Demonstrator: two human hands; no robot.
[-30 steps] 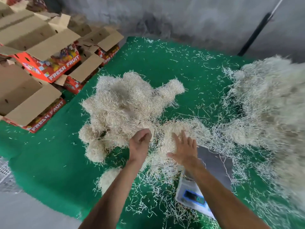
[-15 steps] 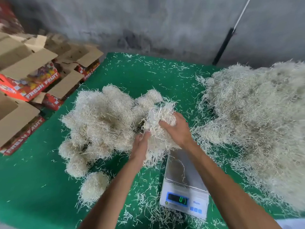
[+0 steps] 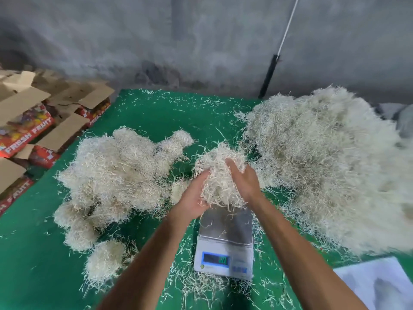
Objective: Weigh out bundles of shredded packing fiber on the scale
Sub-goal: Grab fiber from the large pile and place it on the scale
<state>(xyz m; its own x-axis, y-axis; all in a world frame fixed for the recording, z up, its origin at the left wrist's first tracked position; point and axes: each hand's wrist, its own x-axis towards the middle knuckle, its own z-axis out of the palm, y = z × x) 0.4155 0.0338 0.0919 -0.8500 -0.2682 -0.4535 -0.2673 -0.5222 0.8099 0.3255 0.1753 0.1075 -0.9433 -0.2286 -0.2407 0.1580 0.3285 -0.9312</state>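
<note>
The bundle of shredded fiber [image 3: 220, 175] sits between my palms, held in the air just above the far edge of the scale [image 3: 225, 240], whose steel pan carries only a few loose strands; its display is lit but too blurred for me to read. My left hand [image 3: 193, 195] cups the bundle from seven o'clock and my right hand [image 3: 243, 182] wraps it from three o'clock, fingers curled into the strands. I judge it feather-light, springy and quick to shed, so it wants a broad squeeze from both sides and underneath, not a pinch at the top. At nine o'clock lie the rounded finished bundles [image 3: 118, 175] on the green mat [image 3: 156, 108]; at two o'clock rises the big loose heap [image 3: 324, 166]. Fruit cartons [image 3: 26, 126] stand at ten o'clock, beyond the mat.
</note>
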